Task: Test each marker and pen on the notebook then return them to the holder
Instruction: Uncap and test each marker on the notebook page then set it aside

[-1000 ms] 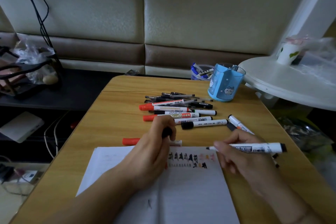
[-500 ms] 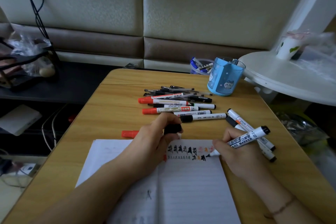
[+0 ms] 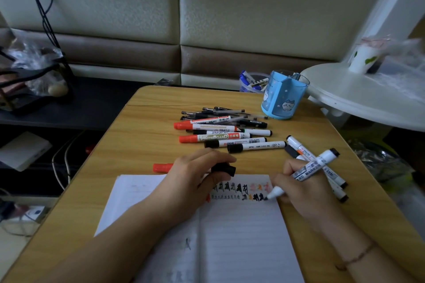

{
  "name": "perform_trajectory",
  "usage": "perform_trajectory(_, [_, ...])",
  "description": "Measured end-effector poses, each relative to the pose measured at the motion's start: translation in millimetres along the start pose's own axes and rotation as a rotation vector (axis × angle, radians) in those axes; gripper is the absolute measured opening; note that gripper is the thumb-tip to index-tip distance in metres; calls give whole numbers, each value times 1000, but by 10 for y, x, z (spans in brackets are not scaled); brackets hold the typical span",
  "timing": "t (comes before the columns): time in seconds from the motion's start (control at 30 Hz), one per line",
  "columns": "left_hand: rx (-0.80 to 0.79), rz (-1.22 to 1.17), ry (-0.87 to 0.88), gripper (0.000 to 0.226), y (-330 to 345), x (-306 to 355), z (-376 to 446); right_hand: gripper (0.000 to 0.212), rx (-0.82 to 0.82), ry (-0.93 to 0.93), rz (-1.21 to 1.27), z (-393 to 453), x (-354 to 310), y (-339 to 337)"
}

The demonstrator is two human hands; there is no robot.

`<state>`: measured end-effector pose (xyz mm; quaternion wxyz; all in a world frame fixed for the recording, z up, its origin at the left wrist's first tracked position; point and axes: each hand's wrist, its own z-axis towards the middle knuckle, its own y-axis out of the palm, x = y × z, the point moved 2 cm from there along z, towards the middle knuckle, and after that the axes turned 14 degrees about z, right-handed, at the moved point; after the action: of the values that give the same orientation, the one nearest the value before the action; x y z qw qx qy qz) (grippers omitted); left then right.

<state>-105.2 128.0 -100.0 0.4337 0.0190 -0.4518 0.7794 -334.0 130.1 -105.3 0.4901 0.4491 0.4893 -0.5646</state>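
Observation:
An open lined notebook (image 3: 239, 232) lies on the wooden table, with two rows of black and orange test marks near its top edge. My right hand (image 3: 299, 188) grips an uncapped white marker (image 3: 312, 166); its tip touches the page at the right end of the lower row. My left hand (image 3: 195, 179) rests on the notebook and pinches the black cap (image 3: 224, 169). A pile of markers and pens (image 3: 225, 131) lies beyond the notebook. The blue holder (image 3: 284, 96) stands at the table's far right.
A red-capped marker (image 3: 162, 167) pokes out from under my left hand. Three more markers (image 3: 301, 148) lie under and behind my right hand. A white round side table (image 3: 368, 101) with a cup overhangs the right. A dark shelf with cables sits on the left.
My right hand tilted the marker from level to tip-down and brought its tip onto the page, adding marks to the lower row. My left hand kept holding the cap in place.

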Motion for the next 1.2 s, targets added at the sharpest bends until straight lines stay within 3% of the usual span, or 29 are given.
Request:
perform_trajectory(0.1, [21,12,-13,22,-3,-7,6,30,-51,1,221,-50,-110,-6])
perform_trajectory(0.23, [59,12,-69,23,-11,-14,-6,38,-228,-59,375,-97,-215,24])
perform_trajectory(0.63, [33,-46,1,23,-24,67,2,17,-360,-64,360,-145,-239,126])
perform_trajectory(0.87, [-26,-202,-135,21,-53,162,5,26,-334,-62,357,-169,-233,177])
perform_trajectory(1.13, [-61,-171,-174,21,-82,144,26,24,-347,-140,280,-195,-260,246])
perform_trajectory(1.2, [-41,-84,-184,23,-106,113,56,19,-279,-153,324,-151,-306,192])
